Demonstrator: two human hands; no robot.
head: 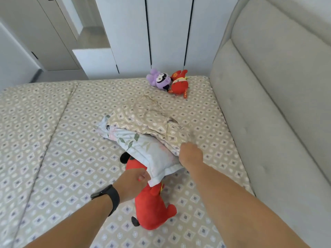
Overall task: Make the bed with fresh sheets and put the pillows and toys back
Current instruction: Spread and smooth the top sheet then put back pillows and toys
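A pale floral pillow [143, 147] lies mid-bed, partly covered by a beige diamond-patterned pillowcase [143, 119]. My left hand [132, 181] grips the pillow's near corner. My right hand [190, 153] holds the pillowcase edge at the pillow's right side, its fingers partly hidden in the cloth. A big red plush toy [150, 210] lies under the pillow, between my arms. A purple plush [160, 81] and a small red plush [179, 84] sit together near the far edge of the bed.
The mattress [53, 140] wears a beige diamond-patterned sheet. A grey padded headboard [268, 95] runs along the right. White wardrobe doors [166, 33] stand beyond the far edge of the bed.
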